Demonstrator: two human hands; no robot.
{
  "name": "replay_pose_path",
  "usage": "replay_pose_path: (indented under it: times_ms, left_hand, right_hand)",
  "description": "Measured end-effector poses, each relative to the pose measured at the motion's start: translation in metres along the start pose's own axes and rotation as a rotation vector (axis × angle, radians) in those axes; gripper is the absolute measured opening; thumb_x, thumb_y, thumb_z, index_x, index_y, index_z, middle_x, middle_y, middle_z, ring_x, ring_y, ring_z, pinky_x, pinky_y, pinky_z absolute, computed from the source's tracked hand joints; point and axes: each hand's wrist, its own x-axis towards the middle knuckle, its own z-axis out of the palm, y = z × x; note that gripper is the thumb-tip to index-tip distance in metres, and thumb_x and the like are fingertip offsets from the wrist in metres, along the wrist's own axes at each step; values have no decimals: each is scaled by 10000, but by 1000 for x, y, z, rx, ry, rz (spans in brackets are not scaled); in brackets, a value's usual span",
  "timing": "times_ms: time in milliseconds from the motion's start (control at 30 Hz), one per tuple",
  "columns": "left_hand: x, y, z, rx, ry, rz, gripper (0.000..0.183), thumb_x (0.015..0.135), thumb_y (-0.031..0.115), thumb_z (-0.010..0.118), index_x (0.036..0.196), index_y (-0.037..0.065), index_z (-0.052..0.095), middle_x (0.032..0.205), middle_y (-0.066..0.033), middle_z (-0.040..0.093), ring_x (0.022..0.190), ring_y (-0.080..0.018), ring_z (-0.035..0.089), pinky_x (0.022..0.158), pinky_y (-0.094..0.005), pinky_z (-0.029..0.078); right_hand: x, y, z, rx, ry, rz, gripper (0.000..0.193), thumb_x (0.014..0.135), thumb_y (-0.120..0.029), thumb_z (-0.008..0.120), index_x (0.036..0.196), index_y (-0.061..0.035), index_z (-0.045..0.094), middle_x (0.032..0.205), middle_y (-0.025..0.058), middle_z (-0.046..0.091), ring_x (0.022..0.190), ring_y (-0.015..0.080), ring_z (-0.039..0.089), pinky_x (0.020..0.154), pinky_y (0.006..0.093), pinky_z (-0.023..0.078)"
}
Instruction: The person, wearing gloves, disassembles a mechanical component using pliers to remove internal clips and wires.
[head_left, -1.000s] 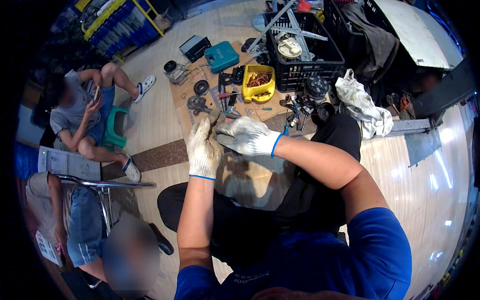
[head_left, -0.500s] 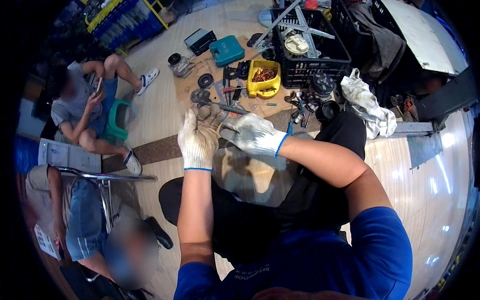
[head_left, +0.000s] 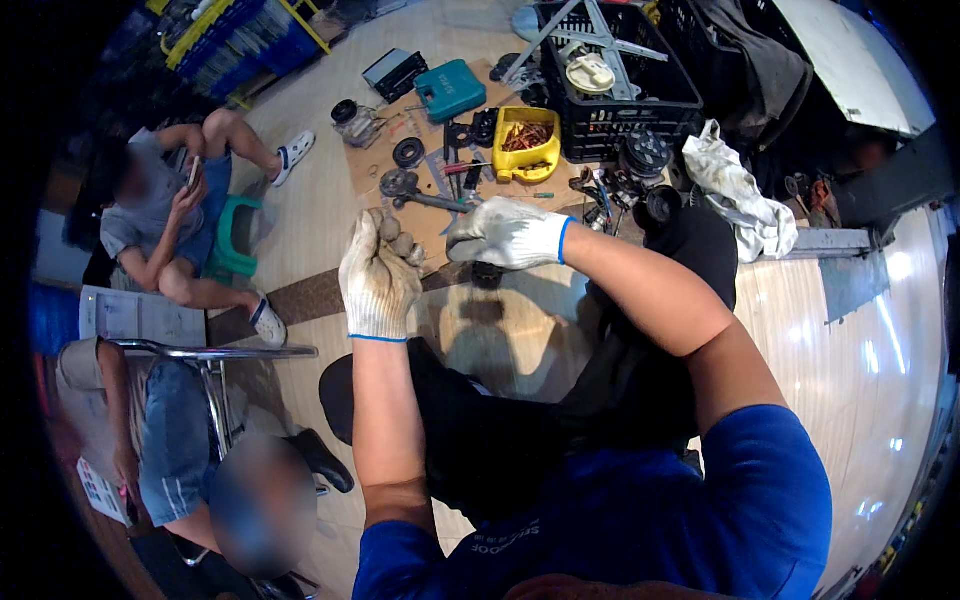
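Note:
My left hand [head_left: 380, 280], in a white knit glove with dirty fingertips, is turned palm up with its fingers curled. Whatever lies inside it is hidden. To its right, my right hand [head_left: 510, 235] wears a matching glove, its fingers pressed together and pointing left; I cannot make out anything between them. The hands are a short gap apart. Beyond them a dark hammer-like tool [head_left: 436, 199] with a round head lies on a cardboard sheet [head_left: 360, 165], its handle running up to my right hand. Just below the right hand sits a small black round part [head_left: 487, 275].
On the cardboard stand a yellow container [head_left: 525, 170] of copper-coloured bits, a teal case [head_left: 450, 90] and a black ring [head_left: 409, 152]. Behind is a black crate [head_left: 630, 130]; a white cloth [head_left: 735, 195] lies right. Two people sit at left, one on a green stool [head_left: 235, 235].
My hands have moved apart: the left slid slightly left, the right drew up and to the right. The black round part below the right hand now shows.

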Motion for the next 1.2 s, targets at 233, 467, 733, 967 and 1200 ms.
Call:
replay_pose_path:
  times_ms: [233, 467, 733, 967, 1200]
  left_hand:
    - [7, 0, -15, -86, -148, -77, 191, 1040, 293, 517, 1000, 119, 584, 819, -6, 606, 515, -111, 432, 473, -282, 364]
    - [1, -5, -18, -3, -67, -94, 212, 1039, 278, 507, 1026, 82, 587, 893, -65, 650, 571, -157, 552, 477, -309, 412]
    - [3, -11, -23, 155, -359, -70, 223, 1026, 266, 534, 1024, 46, 570, 991, -210, 649, 675, -229, 615, 486, -289, 485]
    - [4, -15, -22, 108, -325, -97, 221, 1028, 276, 532, 1012, 58, 561, 940, -182, 656, 655, -200, 618, 431, -265, 460]
    - [12, -32, -15, 52, -177, -211, 166, 1026, 225, 534, 979, 75, 589, 812, -117, 685, 608, -244, 659, 503, -320, 511]
  right_hand:
    - [3, -20, -12, -2, -64, 251, 281, 925, -301, 584, 995, -40, 661, 892, 243, 655, 864, 437, 622, 766, 484, 497]
    - [1, -11, -18, -89, -125, 165, 303, 939, -330, 585, 1022, -50, 666, 904, 235, 666, 873, 440, 628, 761, 484, 497]
    - [-2, -28, -24, -9, -178, 278, 283, 904, -257, 583, 1021, -5, 631, 879, 282, 655, 835, 436, 640, 740, 486, 491]
    - [-2, -23, -20, 25, -154, 185, 296, 881, -247, 578, 1051, -6, 602, 866, 250, 660, 835, 432, 641, 729, 476, 498]
    - [-2, -10, -7, -159, -125, 267, 209, 837, -216, 596, 850, -28, 687, 887, 233, 687, 839, 411, 672, 718, 472, 530]
